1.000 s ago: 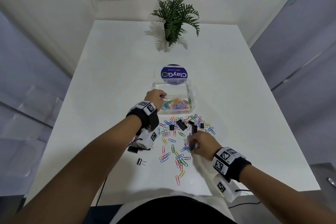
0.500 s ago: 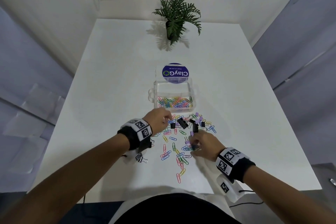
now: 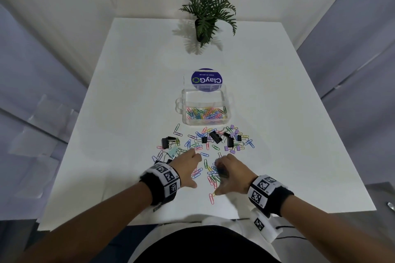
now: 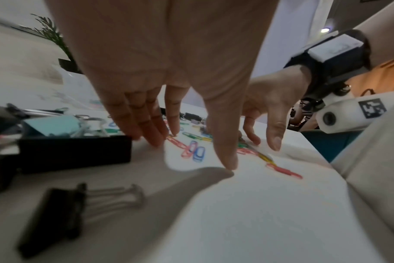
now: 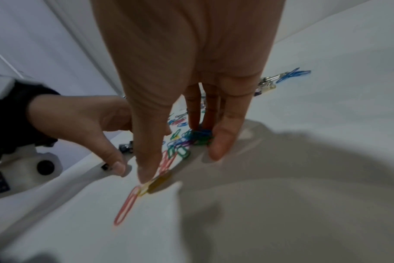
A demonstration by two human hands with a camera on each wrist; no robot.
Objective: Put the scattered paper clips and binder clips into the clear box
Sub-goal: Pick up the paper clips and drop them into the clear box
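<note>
The clear box [image 3: 227, 103] stands open mid-table with several coloured paper clips in it. In front of it lie scattered paper clips [image 3: 197, 147] and black binder clips [image 3: 215, 136]. My left hand [image 3: 193, 159] is low over the near clips, its straight fingers [image 4: 156, 140] and thumb touching the table and holding nothing. My right hand [image 3: 222, 168] sits beside it on a bunch of paper clips [image 5: 199, 136]. Its fingers [image 5: 220, 146] press down on that bunch, and its thumb lies on a yellow clip [image 5: 156, 183].
The box's lid with a purple sticker [image 3: 206, 80] lies just behind the box. A potted plant [image 3: 206, 19] stands at the table's far edge. A teal binder clip [image 3: 172, 152] and black binder clips [image 3: 167, 142] lie left of my left hand; another [image 4: 63, 218] lies under the wrist.
My left hand has come back from the box to the near clips. My right hand has stayed on the same patch of paper clips, drawing slightly toward me.
</note>
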